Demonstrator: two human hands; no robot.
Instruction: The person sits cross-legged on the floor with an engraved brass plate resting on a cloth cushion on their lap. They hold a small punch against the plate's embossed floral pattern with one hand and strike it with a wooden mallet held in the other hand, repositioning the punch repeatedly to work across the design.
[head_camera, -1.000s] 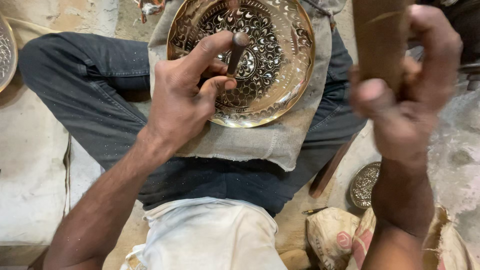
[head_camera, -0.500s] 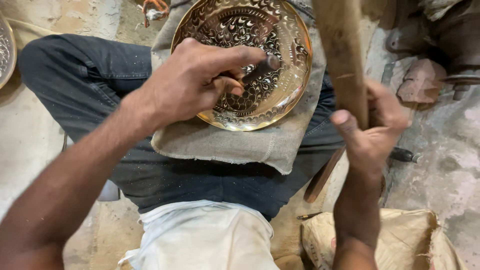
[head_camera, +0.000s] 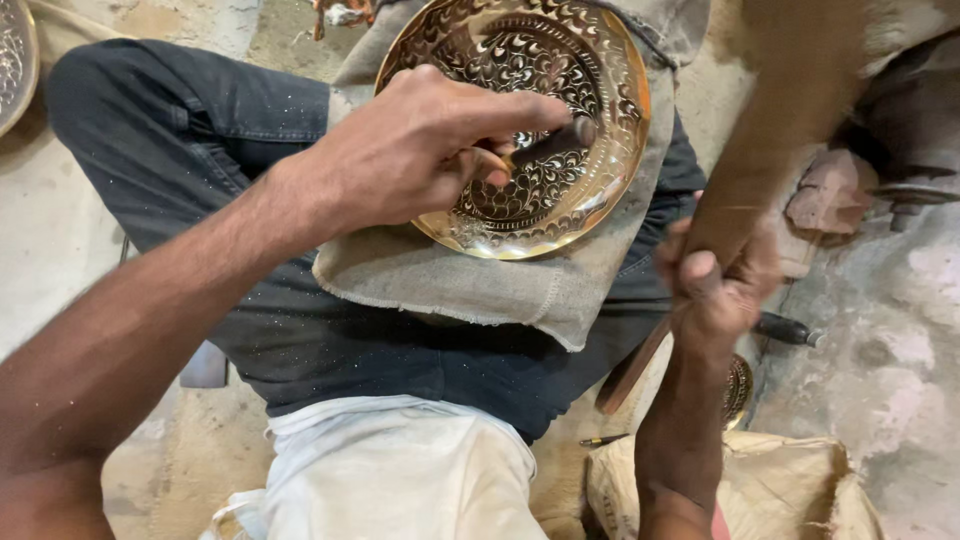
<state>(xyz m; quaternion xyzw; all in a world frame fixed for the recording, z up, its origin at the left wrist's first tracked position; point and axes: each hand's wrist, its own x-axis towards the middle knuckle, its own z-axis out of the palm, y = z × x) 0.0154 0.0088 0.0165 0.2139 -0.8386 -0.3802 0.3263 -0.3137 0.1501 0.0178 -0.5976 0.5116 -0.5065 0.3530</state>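
Observation:
A round brass plate (head_camera: 590, 60) with fine engraved scrollwork lies on a grey cloth (head_camera: 480, 285) over my lap. My left hand (head_camera: 420, 150) grips a short dark chisel (head_camera: 555, 140), its tip resting on the plate's middle. My right hand (head_camera: 720, 285) is closed around a thick wooden mallet (head_camera: 790, 110), which is raised and blurred to the right of the plate, apart from the chisel.
My legs in dark trousers (head_camera: 200, 130) are crossed on a pale floor. Another patterned metal dish (head_camera: 12, 60) shows at the far left edge. A dark tool (head_camera: 785, 328), a small engraved disc (head_camera: 738, 388) and a burlap sack (head_camera: 780, 490) lie at lower right.
My right hand with the mallet has dropped lower and drawn nearer to my body. My left hand has shifted slightly toward the plate's middle, laying the chisel flatter.

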